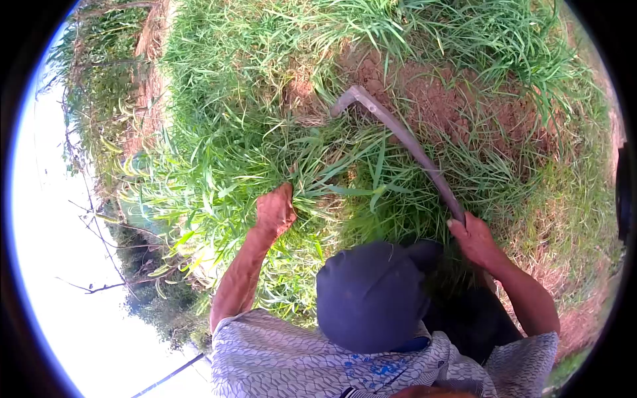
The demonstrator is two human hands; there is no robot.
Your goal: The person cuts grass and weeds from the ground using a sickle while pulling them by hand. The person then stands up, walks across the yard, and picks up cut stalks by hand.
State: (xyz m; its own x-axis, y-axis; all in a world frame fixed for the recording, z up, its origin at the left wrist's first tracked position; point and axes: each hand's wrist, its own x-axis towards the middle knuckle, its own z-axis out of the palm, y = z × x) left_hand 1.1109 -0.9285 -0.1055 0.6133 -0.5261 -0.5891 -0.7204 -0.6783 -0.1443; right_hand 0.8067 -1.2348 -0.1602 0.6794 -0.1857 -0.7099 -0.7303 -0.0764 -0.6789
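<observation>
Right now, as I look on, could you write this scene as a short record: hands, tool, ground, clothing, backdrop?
Left hand: left hand closed among green grass, apparently on a clump of stems
Right hand: right hand wrapped around the near end of a bent stick
Tool: long and curved, far end sharply hooked; whether it carries a blade is unclear
Ground: grass around a patch of bare reddish soil
Clothing: dark blue cap, light patterned shirt
Backdrop: bright sky along the picture's left
</observation>
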